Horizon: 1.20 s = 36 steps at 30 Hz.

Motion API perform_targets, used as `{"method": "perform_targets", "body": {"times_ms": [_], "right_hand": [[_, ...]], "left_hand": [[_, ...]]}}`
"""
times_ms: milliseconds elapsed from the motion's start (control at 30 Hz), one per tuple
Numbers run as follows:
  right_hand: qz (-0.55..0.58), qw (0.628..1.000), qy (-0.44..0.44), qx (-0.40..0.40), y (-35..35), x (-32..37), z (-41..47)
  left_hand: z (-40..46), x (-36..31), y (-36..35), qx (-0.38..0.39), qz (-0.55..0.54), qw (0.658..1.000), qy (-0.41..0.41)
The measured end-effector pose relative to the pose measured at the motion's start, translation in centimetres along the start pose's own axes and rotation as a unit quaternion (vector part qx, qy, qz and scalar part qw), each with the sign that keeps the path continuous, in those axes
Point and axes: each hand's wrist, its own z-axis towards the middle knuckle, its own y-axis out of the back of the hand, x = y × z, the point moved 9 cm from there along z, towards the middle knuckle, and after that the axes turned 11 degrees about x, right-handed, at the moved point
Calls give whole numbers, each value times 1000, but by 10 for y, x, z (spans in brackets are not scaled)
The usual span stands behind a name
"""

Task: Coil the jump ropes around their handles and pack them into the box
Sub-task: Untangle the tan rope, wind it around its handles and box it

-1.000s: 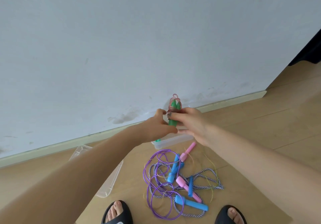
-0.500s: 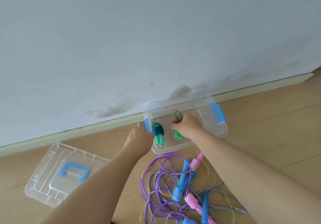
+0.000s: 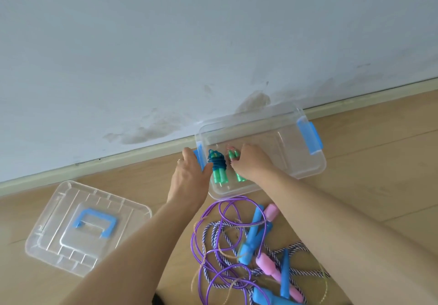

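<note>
Head view. Box: one coiled green-handled rope inside; second bundle gripped by right hand, going in beside it. Left hand flat against box's end (steadying, likely). Loose ropes on floor: uncoiled, several remaining.

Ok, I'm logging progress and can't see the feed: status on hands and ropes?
Right hand setting green-handled bundle into the box. Left hand steadying box's left end. One coiled bundle already inside. Loose ropes uncoiled on floor, nothing blocking.
</note>
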Motion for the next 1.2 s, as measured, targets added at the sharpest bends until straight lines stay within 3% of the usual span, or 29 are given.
{"method": "perform_targets", "body": {"times_ms": [100, 167, 233, 300, 400, 467, 600, 733, 833, 900, 1100, 1200], "right_hand": [[24, 990, 55, -125, 38, 2, -44], [82, 965, 86, -233, 58, -6, -84], [155, 939, 63, -301, 62, -28, -118], [221, 922, 8, -317, 50, -57, -139], [277, 911, -58, -300, 12, -95, -156], [265, 933, -75, -230, -25, -106, -154], [128, 991, 19, -22, -94, -88, -147], [-49, 988, 115, 86, -140, -61, -150], [-201, 964, 157, 80, -155, -45, -153], [-225, 957, 171, 67, -156, -39, -155], [-53, 983, 176, -11, -104, -23, -180], [-20, 981, 189, -37, -63, -12, -199]], "left_hand": [[-23, -4, 5, -37, -8, 999, 5], [-43, -10, 3, -42, 25, 999, -12], [-64, -16, -5, -38, 94, 994, -41], [-81, -17, -16, -25, 137, 989, -57], [-95, -9, -34, 7, 158, 986, -59], [-97, 1, -52, 59, 182, 980, -49], [-100, 35, -88, 200, 223, 954, 7], [-103, 57, -112, 275, 269, 923, 19], [-102, 66, -120, 282, 280, 917, 22], [-101, 67, -119, 281, 269, 921, 21], [-107, 45, -111, 318, 201, 925, -53], [-118, 13, -86, 269, 147, 950, -62]]}}
